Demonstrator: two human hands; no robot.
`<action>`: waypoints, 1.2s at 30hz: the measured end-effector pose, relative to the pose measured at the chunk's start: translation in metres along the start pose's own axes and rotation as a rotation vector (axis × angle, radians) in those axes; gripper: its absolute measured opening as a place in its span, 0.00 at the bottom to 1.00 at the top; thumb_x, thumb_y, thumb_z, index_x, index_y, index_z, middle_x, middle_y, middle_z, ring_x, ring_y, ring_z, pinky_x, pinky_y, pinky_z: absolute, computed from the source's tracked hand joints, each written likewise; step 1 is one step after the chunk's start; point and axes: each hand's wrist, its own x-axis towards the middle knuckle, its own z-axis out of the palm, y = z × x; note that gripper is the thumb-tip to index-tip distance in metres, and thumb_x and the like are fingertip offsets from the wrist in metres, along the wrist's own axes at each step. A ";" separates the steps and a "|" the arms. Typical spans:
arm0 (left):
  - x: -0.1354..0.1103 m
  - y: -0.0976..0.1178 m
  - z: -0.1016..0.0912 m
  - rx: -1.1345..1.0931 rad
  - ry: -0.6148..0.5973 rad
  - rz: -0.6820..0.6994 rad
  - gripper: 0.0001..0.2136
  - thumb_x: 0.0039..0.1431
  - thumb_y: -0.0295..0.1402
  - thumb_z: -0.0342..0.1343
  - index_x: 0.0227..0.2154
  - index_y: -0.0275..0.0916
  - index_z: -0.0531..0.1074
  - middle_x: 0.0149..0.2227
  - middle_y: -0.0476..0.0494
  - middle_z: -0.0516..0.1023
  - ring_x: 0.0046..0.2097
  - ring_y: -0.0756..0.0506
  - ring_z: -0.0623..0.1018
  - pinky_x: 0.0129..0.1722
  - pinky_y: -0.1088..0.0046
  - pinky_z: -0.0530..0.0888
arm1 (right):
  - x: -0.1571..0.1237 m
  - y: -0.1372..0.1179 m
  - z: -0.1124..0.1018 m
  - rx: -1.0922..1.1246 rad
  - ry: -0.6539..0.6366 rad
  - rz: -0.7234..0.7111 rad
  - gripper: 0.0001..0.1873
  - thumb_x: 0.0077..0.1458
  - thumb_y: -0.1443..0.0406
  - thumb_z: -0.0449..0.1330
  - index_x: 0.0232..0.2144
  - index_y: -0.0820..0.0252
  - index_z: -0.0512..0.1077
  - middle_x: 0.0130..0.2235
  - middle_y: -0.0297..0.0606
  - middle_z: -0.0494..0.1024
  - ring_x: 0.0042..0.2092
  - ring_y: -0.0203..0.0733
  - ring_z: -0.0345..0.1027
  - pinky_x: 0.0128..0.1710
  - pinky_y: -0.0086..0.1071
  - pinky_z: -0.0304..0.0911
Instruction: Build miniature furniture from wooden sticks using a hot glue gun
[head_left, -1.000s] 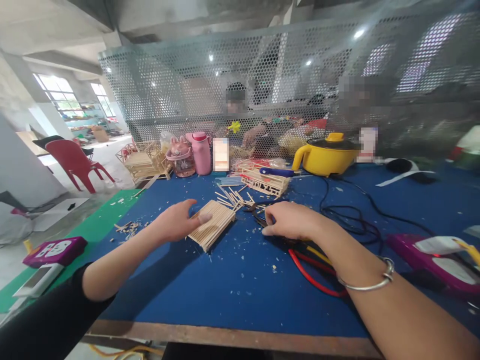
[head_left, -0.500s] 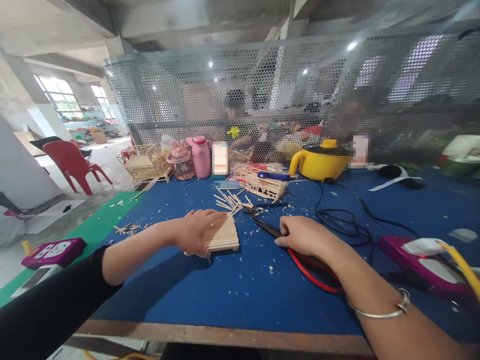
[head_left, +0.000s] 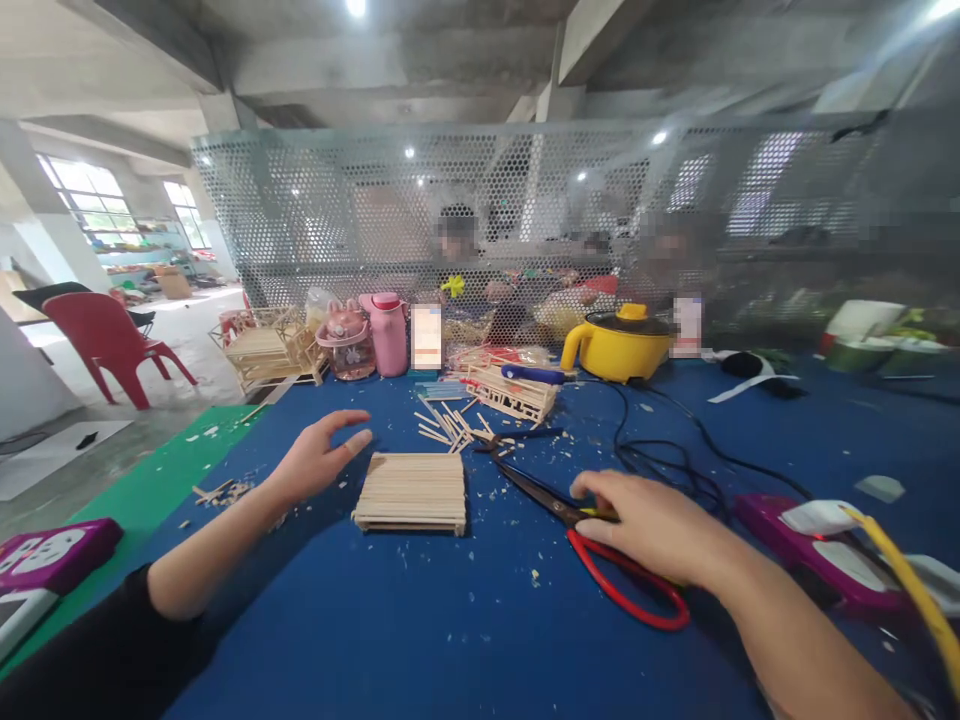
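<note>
My left hand [head_left: 319, 458] hovers just left of a small flat panel of wooden sticks [head_left: 411, 492], thumb and forefinger apart, nothing between them. The panel lies on the blue tabletop, its sticks side by side over crosspieces. Over on the right, my right hand [head_left: 649, 520] is above the red-handled scissors [head_left: 626, 590], its forefinger and thumb parted around the pivot area. The dark blades point away to the upper left. Something yellow shows under the right fingers; its kind is hidden. Loose cut sticks [head_left: 450, 428] lie beyond the panel.
Behind are a stick-built frame [head_left: 517, 392], a blue-handled tool [head_left: 532, 374], a yellow electric pot [head_left: 626, 350], a pink bottle [head_left: 388, 335] and a phone [head_left: 427, 335]. Black cables [head_left: 675, 460] run toward a purple device [head_left: 817, 550] at right. A mesh screen [head_left: 322, 220] stands beyond.
My left hand has lifted off the stick panel and moved left, uncovering it. My right hand's fingers have spread from a closed grip on the scissors. The view has tilted up.
</note>
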 end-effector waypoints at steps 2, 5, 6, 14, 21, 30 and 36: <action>-0.004 -0.016 0.007 -0.024 0.086 -0.065 0.26 0.59 0.51 0.42 0.47 0.35 0.71 0.48 0.37 0.77 0.50 0.39 0.75 0.52 0.62 0.69 | -0.014 0.001 0.015 -0.006 0.135 -0.011 0.17 0.53 0.61 0.52 0.45 0.50 0.72 0.48 0.42 0.75 0.51 0.52 0.68 0.46 0.41 0.64; -0.009 -0.027 0.015 -0.073 0.128 -0.094 0.25 0.60 0.51 0.42 0.44 0.35 0.72 0.45 0.38 0.78 0.47 0.40 0.76 0.49 0.64 0.70 | -0.033 -0.001 0.038 0.017 0.264 0.013 0.19 0.57 0.58 0.47 0.45 0.49 0.72 0.47 0.43 0.75 0.50 0.50 0.69 0.45 0.41 0.67; -0.010 -0.027 0.016 -0.088 0.125 -0.088 0.24 0.60 0.50 0.43 0.44 0.36 0.72 0.45 0.39 0.78 0.47 0.40 0.76 0.49 0.65 0.70 | -0.038 -0.003 0.044 0.020 0.305 0.027 0.19 0.57 0.57 0.46 0.45 0.48 0.72 0.47 0.43 0.75 0.49 0.51 0.70 0.45 0.41 0.68; -0.018 -0.011 0.014 -0.154 0.044 -0.013 0.20 0.61 0.47 0.45 0.41 0.38 0.74 0.45 0.40 0.79 0.47 0.41 0.75 0.50 0.65 0.68 | -0.064 -0.007 0.061 0.071 0.360 0.002 0.19 0.57 0.55 0.48 0.49 0.46 0.69 0.48 0.40 0.77 0.49 0.51 0.71 0.45 0.41 0.70; -0.019 -0.009 0.015 -0.230 -0.007 0.024 0.18 0.59 0.45 0.47 0.40 0.40 0.75 0.43 0.44 0.79 0.46 0.43 0.75 0.48 0.68 0.69 | -0.060 0.026 0.063 0.012 0.539 0.098 0.23 0.57 0.53 0.49 0.49 0.57 0.68 0.46 0.46 0.77 0.46 0.51 0.73 0.44 0.40 0.70; -0.026 -0.004 0.015 -0.261 -0.072 -0.172 0.20 0.58 0.47 0.46 0.42 0.37 0.71 0.25 0.47 0.76 0.25 0.46 0.74 0.25 0.71 0.68 | 0.015 -0.038 -0.018 -0.242 0.202 0.046 0.22 0.53 0.59 0.52 0.50 0.56 0.69 0.46 0.47 0.76 0.45 0.55 0.70 0.42 0.45 0.64; -0.032 0.002 0.017 -0.349 -0.229 -0.213 0.21 0.56 0.45 0.51 0.49 0.38 0.65 0.18 0.56 0.68 0.20 0.48 0.72 0.21 0.75 0.67 | 0.040 -0.123 0.000 0.190 -0.052 -0.277 0.24 0.49 0.59 0.60 0.50 0.51 0.65 0.32 0.33 0.76 0.32 0.40 0.69 0.31 0.31 0.60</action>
